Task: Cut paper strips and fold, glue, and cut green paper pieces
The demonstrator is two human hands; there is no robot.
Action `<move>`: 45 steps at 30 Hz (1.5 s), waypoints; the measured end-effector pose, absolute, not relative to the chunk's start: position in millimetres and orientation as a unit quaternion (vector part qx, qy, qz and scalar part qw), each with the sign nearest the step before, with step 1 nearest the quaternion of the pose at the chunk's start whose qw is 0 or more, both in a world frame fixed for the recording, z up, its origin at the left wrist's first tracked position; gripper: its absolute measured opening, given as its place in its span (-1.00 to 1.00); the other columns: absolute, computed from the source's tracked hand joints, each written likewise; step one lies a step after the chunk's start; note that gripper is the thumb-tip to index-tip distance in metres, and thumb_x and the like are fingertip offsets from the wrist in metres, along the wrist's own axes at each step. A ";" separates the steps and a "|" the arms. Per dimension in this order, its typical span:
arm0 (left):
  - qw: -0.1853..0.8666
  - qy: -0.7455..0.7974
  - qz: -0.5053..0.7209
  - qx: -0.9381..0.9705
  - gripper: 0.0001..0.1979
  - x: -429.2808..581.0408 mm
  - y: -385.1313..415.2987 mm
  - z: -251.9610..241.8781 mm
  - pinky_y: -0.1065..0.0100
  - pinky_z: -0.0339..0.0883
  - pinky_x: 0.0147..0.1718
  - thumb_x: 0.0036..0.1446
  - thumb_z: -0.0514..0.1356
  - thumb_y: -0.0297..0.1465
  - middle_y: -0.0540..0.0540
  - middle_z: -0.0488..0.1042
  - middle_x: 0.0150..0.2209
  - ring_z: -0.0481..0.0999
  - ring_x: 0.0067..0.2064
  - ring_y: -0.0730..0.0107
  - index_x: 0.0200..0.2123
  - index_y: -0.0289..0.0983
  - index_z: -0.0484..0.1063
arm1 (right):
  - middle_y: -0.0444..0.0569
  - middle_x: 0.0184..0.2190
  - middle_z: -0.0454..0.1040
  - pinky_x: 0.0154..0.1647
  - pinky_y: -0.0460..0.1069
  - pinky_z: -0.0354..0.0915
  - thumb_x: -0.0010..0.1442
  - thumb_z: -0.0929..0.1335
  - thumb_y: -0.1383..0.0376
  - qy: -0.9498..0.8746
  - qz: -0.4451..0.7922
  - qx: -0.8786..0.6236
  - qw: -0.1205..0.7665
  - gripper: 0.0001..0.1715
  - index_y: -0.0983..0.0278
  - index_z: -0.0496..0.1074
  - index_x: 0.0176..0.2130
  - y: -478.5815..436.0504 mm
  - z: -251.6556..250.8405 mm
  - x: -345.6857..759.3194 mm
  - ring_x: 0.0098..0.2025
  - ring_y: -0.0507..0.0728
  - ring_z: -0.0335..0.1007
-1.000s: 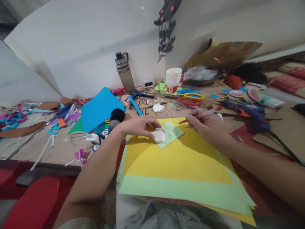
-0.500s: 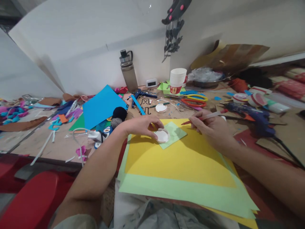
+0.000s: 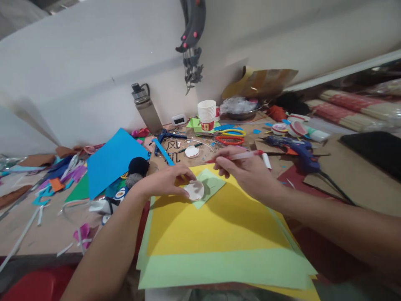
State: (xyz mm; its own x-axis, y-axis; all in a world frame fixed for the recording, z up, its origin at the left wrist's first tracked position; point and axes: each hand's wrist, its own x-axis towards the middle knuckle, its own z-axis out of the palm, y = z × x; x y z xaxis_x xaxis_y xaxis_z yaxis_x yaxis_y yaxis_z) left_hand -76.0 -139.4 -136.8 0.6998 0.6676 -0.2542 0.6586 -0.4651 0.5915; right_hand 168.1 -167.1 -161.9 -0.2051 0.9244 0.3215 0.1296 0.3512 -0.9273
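My left hand (image 3: 171,182) is closed on a small white paper disc (image 3: 194,191) with a low rim, like a cut-off cup bottom, thumb and fingers at its left edge. The disc overlaps the left part of a small light-green paper piece (image 3: 210,189), which bears a faint drawn curve. Beneath lies a large yellow sheet (image 3: 206,234) on top of light-green sheets (image 3: 219,269). In my right hand (image 3: 238,165) is a red pen (image 3: 247,155), its tip pointing left above the far edge of the green piece and apart from the disc.
Behind the sheets lie another white disc (image 3: 191,151), scissors (image 3: 230,140) and stacked paper cups (image 3: 207,113). A bottle (image 3: 147,110) stands by the wall. On the right rests a blue glue gun (image 3: 300,154) with a cable; blue card (image 3: 114,163) and scraps are on the left.
The camera view has turned to the right, so everything appears further left. My right hand has moved the pen slightly left, relative to the green piece. My left hand still grips the disc.
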 end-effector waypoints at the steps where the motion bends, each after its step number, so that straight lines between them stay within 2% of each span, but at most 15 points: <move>1: 0.336 0.392 0.002 0.856 -0.55 -75.6 -139.1 -136.2 0.25 0.30 -0.03 -0.01 0.32 -0.21 -0.13 0.43 -0.01 0.43 -0.01 0.25 -0.03 -0.19 0.39 | -0.05 -0.40 0.48 -0.43 -0.06 0.29 0.25 0.27 0.20 -0.667 0.414 -0.395 0.477 -0.78 0.26 0.45 -0.25 -165.8 -159.8 163.6 -0.41 0.05 0.37; 4: 0.324 0.405 -0.011 0.855 -0.55 -74.3 -138.5 -134.7 0.24 0.30 -0.01 0.00 0.32 -0.20 -0.14 0.43 0.00 0.44 -0.01 0.24 -0.03 -0.19 0.40 | -0.08 -0.34 0.50 -0.28 -0.04 0.30 0.20 0.30 0.31 -0.677 0.411 -0.381 0.477 -0.87 0.26 0.46 -0.28 -160.1 -164.6 150.8 -0.30 0.06 0.40; 7: 0.324 0.414 -0.015 0.851 -0.53 -72.8 -138.5 -133.5 0.26 0.32 -0.01 0.00 0.32 -0.22 -0.13 0.42 0.02 0.44 0.00 0.25 0.00 -0.16 0.39 | -0.07 -0.26 0.50 -0.16 -0.01 0.29 0.20 0.29 0.34 -0.638 0.416 -0.377 0.526 -0.87 0.25 0.43 -0.25 -154.8 -181.3 142.6 -0.19 0.07 0.41; 11: 0.326 0.415 -0.016 0.849 -0.58 -70.2 -138.5 -131.2 0.25 0.32 0.02 0.03 0.30 -0.23 -0.13 0.42 0.03 0.42 0.02 0.25 -0.02 -0.18 0.40 | -0.07 -0.27 0.50 -0.16 0.00 0.29 0.21 0.27 0.35 -0.611 0.447 -0.381 0.531 -0.87 0.24 0.42 -0.24 -151.3 -195.8 140.9 -0.19 0.07 0.41; 18: 0.313 0.413 -0.028 0.855 -0.59 -70.2 -135.4 -130.8 0.21 0.30 0.04 0.04 0.29 -0.22 -0.15 0.42 0.04 0.41 0.04 0.23 -0.03 -0.19 0.41 | -0.09 -0.30 0.46 -0.20 -0.03 0.29 0.18 0.31 0.35 -0.602 0.476 -0.379 0.517 -0.91 0.26 0.38 -0.25 -148.2 -192.0 145.0 -0.25 0.04 0.38; 21: 0.315 0.421 -0.026 0.850 -0.57 -70.4 -135.7 -131.8 0.23 0.31 0.03 0.03 0.30 -0.22 -0.13 0.42 0.05 0.42 0.04 0.24 -0.02 -0.17 0.39 | -0.11 -0.32 0.44 -0.29 -0.04 0.29 0.08 0.38 0.35 -0.639 0.472 -0.368 0.484 -0.80 0.25 0.38 -0.22 -150.5 -194.3 142.6 -0.32 0.03 0.35; 26: 0.336 0.423 -0.014 0.841 -0.57 -70.6 -137.7 -133.7 0.22 0.32 0.03 0.02 0.31 -0.22 -0.13 0.41 0.04 0.42 0.03 0.25 -0.03 -0.17 0.38 | -0.07 -0.25 0.43 -0.15 0.01 0.27 0.00 0.43 0.44 -0.724 0.387 -0.353 0.449 -0.74 0.23 0.37 -0.27 -153.4 -202.7 138.7 -0.16 0.09 0.35; 30: 0.331 0.418 -0.013 0.846 -0.54 -72.8 -137.0 -135.6 0.23 0.32 0.02 0.00 0.32 -0.21 -0.13 0.40 0.05 0.43 0.02 0.24 -0.02 -0.16 0.39 | -0.08 -0.25 0.43 -0.13 0.01 0.26 0.00 0.45 0.44 -0.742 0.371 -0.353 0.432 -0.71 0.23 0.37 -0.25 -152.9 -208.5 137.5 -0.13 0.11 0.34; 39: 0.333 0.411 0.005 0.849 -0.47 -72.3 -140.9 -136.3 0.24 0.32 -0.03 -0.03 0.35 -0.25 -0.12 0.40 0.02 0.43 -0.02 0.26 0.03 -0.14 0.33 | -0.07 -0.23 0.44 -0.16 0.03 0.30 -0.02 0.47 0.40 -0.734 0.372 -0.386 0.416 -0.69 0.24 0.39 -0.23 -155.0 -210.1 136.0 -0.19 0.10 0.37; 45: 0.287 0.398 0.009 0.871 -0.51 -72.1 -145.1 -134.8 0.22 0.28 -0.02 -0.01 0.33 -0.23 -0.14 0.36 0.02 0.39 0.00 0.24 0.00 -0.17 0.34 | -0.07 -0.25 0.43 -0.29 -0.01 0.30 -0.03 0.46 0.37 -0.720 0.396 -0.399 0.408 -0.68 0.22 0.38 -0.22 -155.6 -212.4 135.5 -0.30 0.06 0.36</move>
State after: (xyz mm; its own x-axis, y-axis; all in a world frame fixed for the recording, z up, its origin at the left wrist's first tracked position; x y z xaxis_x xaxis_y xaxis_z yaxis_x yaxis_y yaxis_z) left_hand -72.1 -145.1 -134.8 0.6826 0.6994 -0.2120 0.6886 -0.5184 0.5070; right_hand 135.5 -155.6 -212.4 -0.3492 0.8971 0.2709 0.2514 0.3682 -0.8951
